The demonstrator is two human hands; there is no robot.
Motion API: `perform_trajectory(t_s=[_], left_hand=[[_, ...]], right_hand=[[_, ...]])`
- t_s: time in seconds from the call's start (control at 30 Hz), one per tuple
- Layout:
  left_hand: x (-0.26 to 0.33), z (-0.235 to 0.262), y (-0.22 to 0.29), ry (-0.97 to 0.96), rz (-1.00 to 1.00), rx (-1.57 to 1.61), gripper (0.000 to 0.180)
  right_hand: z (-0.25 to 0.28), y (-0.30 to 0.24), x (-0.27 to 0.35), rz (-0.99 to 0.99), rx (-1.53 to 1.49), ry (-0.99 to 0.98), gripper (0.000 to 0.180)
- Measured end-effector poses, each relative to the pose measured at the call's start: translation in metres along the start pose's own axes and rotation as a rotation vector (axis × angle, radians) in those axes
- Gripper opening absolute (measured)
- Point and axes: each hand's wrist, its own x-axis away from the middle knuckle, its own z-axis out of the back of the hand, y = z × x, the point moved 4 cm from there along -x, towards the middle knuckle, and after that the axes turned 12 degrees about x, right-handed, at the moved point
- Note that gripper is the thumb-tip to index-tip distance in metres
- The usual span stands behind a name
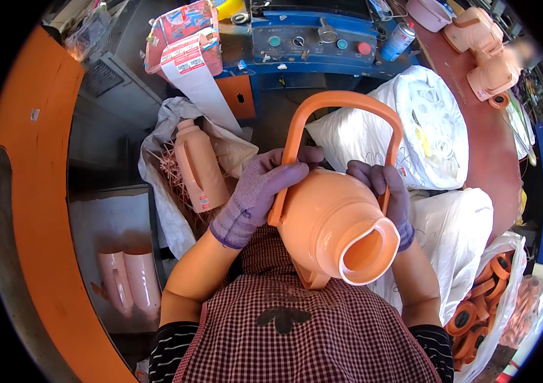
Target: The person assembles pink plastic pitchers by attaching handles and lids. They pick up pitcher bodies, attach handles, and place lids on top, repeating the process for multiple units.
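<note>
A peach plastic thermos jug shell (322,217) is tilted in front of my apron, its spouted mouth facing down and towards me. An orange arched carrying handle (341,97) rises over its far side. My left hand (265,185), in a purple glove, is closed round the handle's left end, thumb along it against the shell. My right hand (383,188), gloved alike, has its fingers curled at the handle's right end; the shell hides part of it. Another peach jug shell (200,166) lies on the open white sack to the left.
A blue machine panel (313,43) with buttons stands ahead, beside a pink bin (185,29) with a label strip. White sacks (399,127) crowd the right, one bag holding orange ring parts (475,313). More jug shells (491,73) stand on the reddish table (475,134).
</note>
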Motion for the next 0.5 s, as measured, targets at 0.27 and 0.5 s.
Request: perform_trajectory(t_s=[0.27, 0.5], left_hand=[[0.001, 0.003, -0.01, -0.037, -0.239, -0.255, 0.036], [0.01, 0.002, -0.009, 0.108, -0.259, -0.007, 0.034]], right_hand=[[-0.01, 0.007, -0.006, -0.029, -0.228, -0.345, 0.032], [-0.03, -0.015, -0.012, 0.13, 0.215, 0.335, 0.025]])
